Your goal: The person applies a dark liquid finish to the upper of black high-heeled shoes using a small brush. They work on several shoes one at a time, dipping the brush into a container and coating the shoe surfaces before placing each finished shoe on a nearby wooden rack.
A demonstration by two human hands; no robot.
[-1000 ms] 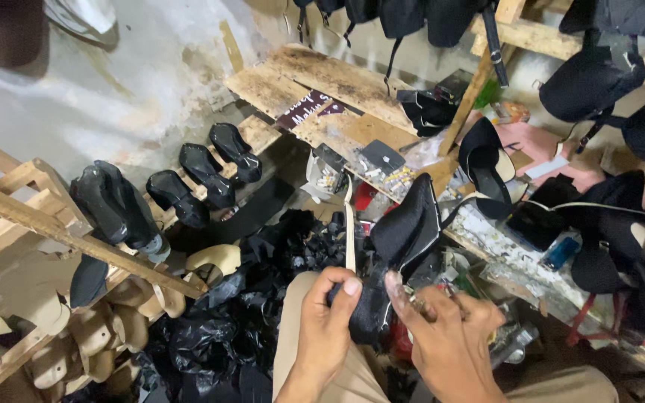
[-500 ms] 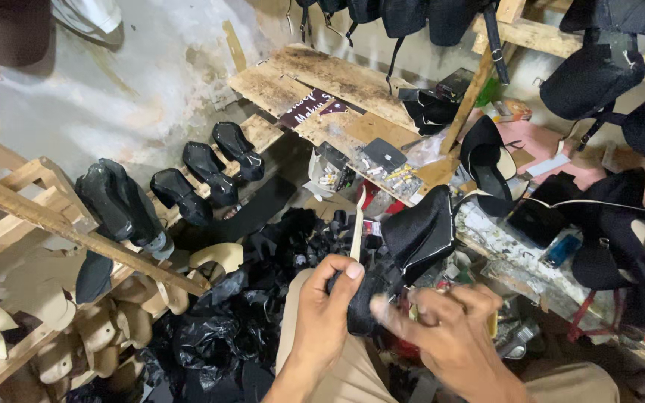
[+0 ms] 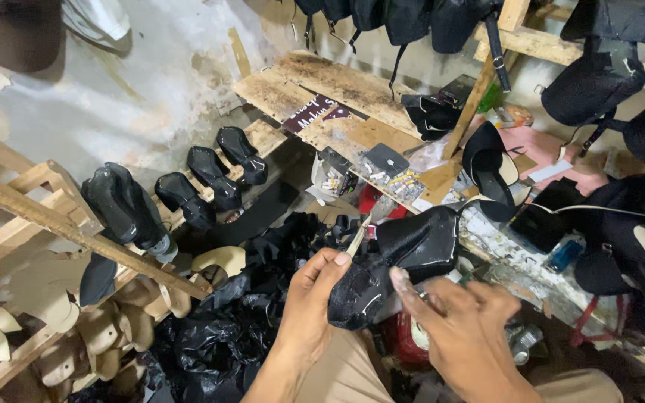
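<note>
Near centre, our left hand [image 3: 315, 298] closes its fingers around the black shoe upper on its last [image 3: 393, 265] and pinches a thin stick [image 3: 357, 237]; our right hand [image 3: 460, 328], fingers half curled, steadies it. We judge it light, soft-skinned over a rigid core, best gripped at toe and heel.

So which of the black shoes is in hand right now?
The black shoe at centre, gripped by the left hand; three others sit untouched on the wooden rack.
</note>
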